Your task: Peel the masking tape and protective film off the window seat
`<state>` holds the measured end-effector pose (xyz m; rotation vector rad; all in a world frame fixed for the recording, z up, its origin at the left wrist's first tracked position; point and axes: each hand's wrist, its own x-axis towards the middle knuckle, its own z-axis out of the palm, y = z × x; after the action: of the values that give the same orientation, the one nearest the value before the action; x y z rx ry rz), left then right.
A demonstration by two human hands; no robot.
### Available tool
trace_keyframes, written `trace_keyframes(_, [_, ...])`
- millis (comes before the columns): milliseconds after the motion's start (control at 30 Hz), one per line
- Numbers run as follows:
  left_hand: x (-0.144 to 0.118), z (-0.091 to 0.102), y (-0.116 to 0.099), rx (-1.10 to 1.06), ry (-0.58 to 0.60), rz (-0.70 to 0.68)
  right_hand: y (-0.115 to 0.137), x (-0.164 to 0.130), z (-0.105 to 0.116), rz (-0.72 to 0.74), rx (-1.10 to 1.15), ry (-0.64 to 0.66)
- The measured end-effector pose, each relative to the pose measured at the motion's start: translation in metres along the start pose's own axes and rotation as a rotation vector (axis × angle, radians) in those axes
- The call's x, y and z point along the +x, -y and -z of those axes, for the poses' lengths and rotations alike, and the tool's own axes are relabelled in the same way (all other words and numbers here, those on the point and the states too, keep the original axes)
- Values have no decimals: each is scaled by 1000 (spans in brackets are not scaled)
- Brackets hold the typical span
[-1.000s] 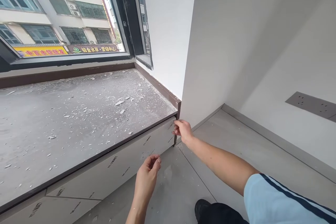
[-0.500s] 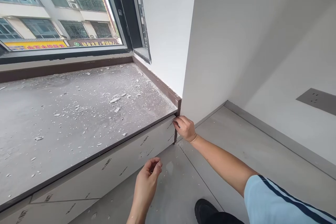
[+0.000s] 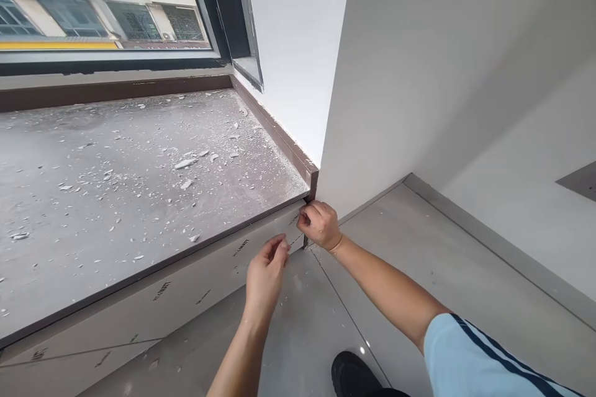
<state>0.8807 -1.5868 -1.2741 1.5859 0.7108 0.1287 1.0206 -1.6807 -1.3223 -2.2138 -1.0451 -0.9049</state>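
Note:
A pale front panel, printed with dark lettering, runs below the windowsill slab. At its upper right end is my right hand, its fingers curled together against the panel's corner. Whatever they pinch is hidden. My left hand is just to the left and a little lower, in front of the panel. Its thumb and fingertips are drawn together, and I cannot make out anything between them. White flakes and powder lie scattered over the slab.
A brown border strip edges the slab along the window frame and side wall. To the right are a grey wall, a skirting board and tiled floor. My black shoe is below.
My left hand has risen towards the panel's right end, closer to my right hand. My right hand stays at the corner, its fingers curled more tightly. The view has tilted slightly down.

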Motion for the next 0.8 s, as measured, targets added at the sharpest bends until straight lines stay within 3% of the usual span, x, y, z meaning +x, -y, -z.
trace_keyframes(167, [18, -18, -10, -4, 19, -31, 6, -7, 1, -131, 132, -53])
trace_keyframes(500, [19, -19, -12, 46, -14, 2, 14, -1, 3, -266, 345, -90])
trace_keyframes(633, [23, -23, -17, 55, -46, -28, 9, 0, 1, -225, 341, -52])
trace_keyframes(800, [32, -35, -23, 124, -86, 29, -1, -1, 0, -87, 318, -41])
